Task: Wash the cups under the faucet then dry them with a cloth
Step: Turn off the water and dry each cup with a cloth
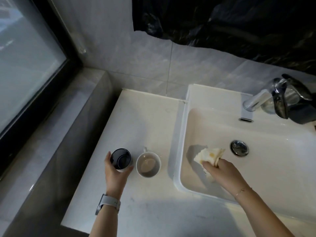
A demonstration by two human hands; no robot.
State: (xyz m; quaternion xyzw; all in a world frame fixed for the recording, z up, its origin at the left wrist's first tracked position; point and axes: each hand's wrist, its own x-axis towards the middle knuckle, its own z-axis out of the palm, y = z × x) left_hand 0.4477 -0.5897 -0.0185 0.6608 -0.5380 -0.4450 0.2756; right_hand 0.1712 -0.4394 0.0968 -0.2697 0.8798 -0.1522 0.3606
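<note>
Cups stand on the counter: dark cup is gripped by the left hand, white mug just beside. Cloth is pinched by the right hand over the sink. Firm grip is advised while the cup is carried to the faucet.

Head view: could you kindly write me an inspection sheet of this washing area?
Surface: white counter with an inset sink, no water seen running.
Job's things: dark cup and white mug upright on the counter, side by side; cloth bunched over the basin; faucet.
Clutter: nothing seen.
Hands: left hand grips the dark cup; right hand holds the cloth.
Cables: nothing seen.
Surroundings: window at left, tiled wall, black plastic sheet above.
</note>
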